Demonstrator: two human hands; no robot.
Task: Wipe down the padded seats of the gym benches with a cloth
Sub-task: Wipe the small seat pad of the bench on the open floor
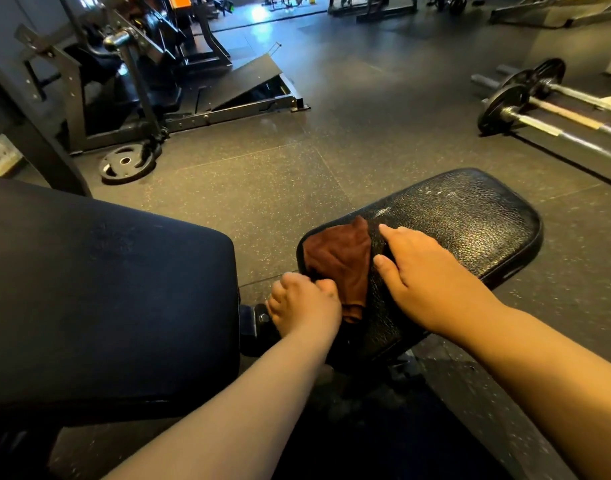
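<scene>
A black padded seat [470, 216] with a cracked, shiny cover lies in the middle right. A brown cloth [342, 261] lies crumpled on its near left end. My left hand [306, 303] grips the cloth's near edge with curled fingers at the seat's corner. Beside the cloth, my right hand [422, 271] rests flat on the seat with its fingers straight. A second dark padded bench pad [106, 289] fills the left foreground.
Speckled rubber floor [280, 161] surrounds the seat. A black machine frame [131, 84] with a weight plate [125, 164] leaning at its base stands at the back left. Loaded barbells [526, 98] lie on the floor at the right.
</scene>
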